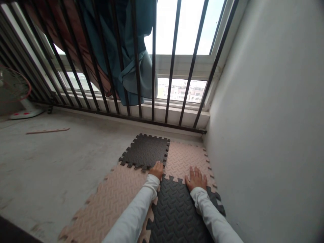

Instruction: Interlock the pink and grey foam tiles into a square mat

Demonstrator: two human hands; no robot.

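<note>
Right grip [196,180] spread, I have my fingers flat on the far pink tile [186,153], with the heel beside its toothed seam with the near dark tile [174,209]. My left grip [156,169] rests at the near right corner of the far dark tile [146,150], close to where the 4 tiles come together; its fingers lie near each other, and I cannot tell whether they pinch the edge or only press on it. On my left the near pink tile [116,195] runs toward me, partly under my pale sleeve [136,209]. All 4 lie on the grey floor [83,152] (whether every tooth is locked, I cannot tell), the 2 on the right just beside the white wall [265,118]. Beyond them stands a dark railing [172,60], with blue cloth [127,44] hanging behind its bars. Well off to the left are a thin reddish strip [48,131] and a fan [15,84].
</note>
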